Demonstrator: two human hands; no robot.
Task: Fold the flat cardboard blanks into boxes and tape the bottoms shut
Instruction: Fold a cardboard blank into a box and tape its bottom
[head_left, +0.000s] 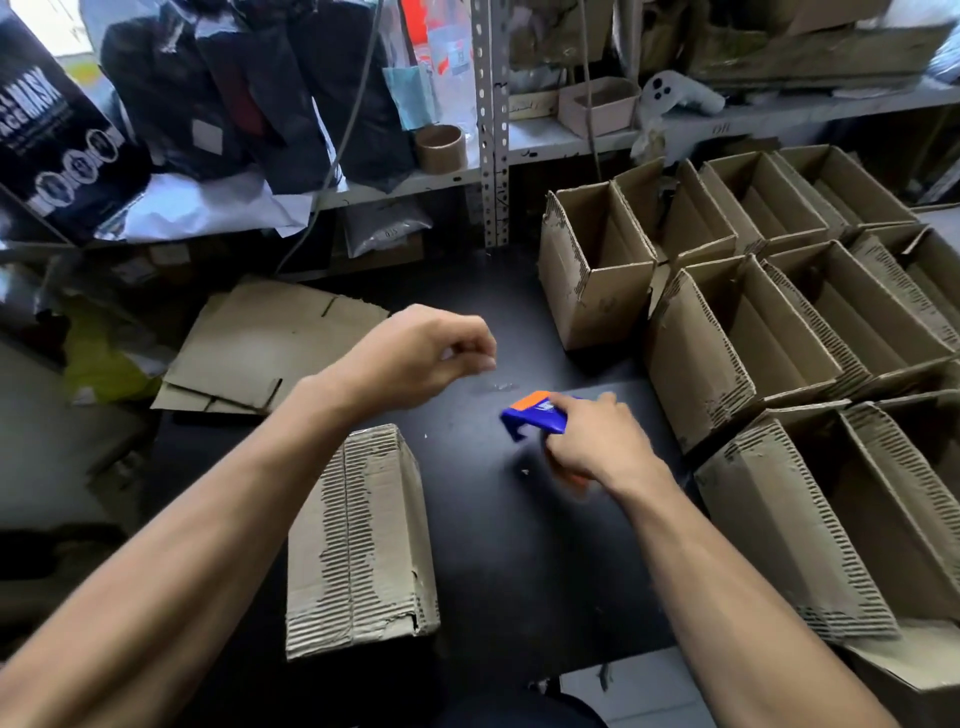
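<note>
A folded cardboard box (361, 535) lies bottom-up on the black table (483, 545), near its front edge. My right hand (597, 441) grips a blue and orange tape dispenser (535, 415) just above the table, right of the box. My left hand (421, 353) hovers beyond the box with thumb and fingers pinched together on the end of a thin clear tape strip (496, 385). The strip shows only as a faint glint between the fingertips and the dispenser. Flat cardboard blanks (260, 348) lie stacked at the table's left rear.
Several open, upright folded boxes (753, 322) crowd the right side of the table. A metal shelf (491, 130) behind holds dark packages, an empty tape core (440, 148) and more cardboard. Bags and clutter sit left of the table.
</note>
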